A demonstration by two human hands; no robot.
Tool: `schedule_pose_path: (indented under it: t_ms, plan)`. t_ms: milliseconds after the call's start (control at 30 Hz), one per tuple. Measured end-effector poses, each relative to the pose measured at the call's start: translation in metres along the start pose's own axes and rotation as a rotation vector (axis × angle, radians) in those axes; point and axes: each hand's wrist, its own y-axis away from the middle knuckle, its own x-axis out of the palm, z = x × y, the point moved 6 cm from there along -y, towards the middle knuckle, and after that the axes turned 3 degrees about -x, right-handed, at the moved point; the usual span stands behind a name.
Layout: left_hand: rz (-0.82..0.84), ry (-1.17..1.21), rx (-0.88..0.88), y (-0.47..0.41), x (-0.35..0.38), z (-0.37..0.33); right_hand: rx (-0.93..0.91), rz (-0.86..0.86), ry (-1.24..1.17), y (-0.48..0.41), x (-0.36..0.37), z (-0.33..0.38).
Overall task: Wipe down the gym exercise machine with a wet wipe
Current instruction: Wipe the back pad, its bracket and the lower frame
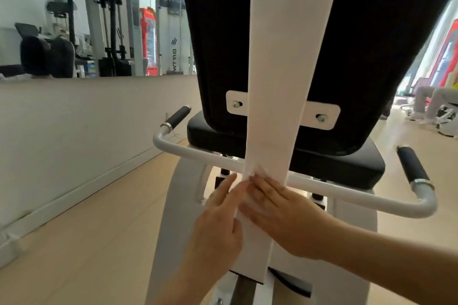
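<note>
Right hand (280,213) laid flat on white post (272,82), fingers straight, wipe (253,173) pressed under fingertips where handlebar (198,152) crosses post. Left hand (218,218) held against left edge of post, fingers extended, tips at wipe's edge; nothing gripped. Wipe white on white, outline hardly made out. Back pad (371,44) cut off above; seat (334,163) partly hidden behind post. Both forearms stretched toward post, hands meeting on it.
</note>
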Motion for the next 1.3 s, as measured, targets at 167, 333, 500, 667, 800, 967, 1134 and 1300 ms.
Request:
schedule_pose_path:
  t_ms: [167, 333, 500, 667, 800, 967, 1134, 1300]
  plan:
    - [0.065, -0.085, 0.081, -0.011, 0.022, -0.007, 0.084, -0.124, -0.258, 0.009, -0.020, -0.018]
    - [-0.065, -0.092, 0.009, -0.017, 0.023, 0.004, 0.097, -0.316, -0.277, 0.003, -0.036, -0.030]
    - [-0.086, 0.255, -0.345, -0.010, 0.012, 0.023, 0.171, -0.131, -0.187, -0.016, 0.011, -0.020]
    - [-0.122, 0.211, -0.360, -0.010, -0.011, 0.009, 0.087, -0.136, 0.039, -0.014, -0.011, -0.062]
    - [-0.199, 0.124, -0.235, -0.036, -0.039, -0.026, 0.215, -0.339, 0.280, -0.022, -0.075, -0.126]
    - [-0.358, 0.075, -0.054, -0.077, -0.090, -0.081, 0.368, -0.481, 0.250, -0.014, -0.135, -0.179]
    - [-0.388, 0.147, -0.042, -0.101, -0.128, -0.121, 0.174, -0.261, 0.360, -0.019, -0.117, -0.160]
    - [-0.435, 0.066, 0.094, -0.106, -0.168, -0.159, 0.433, -0.625, 0.391, 0.003, -0.201, -0.231]
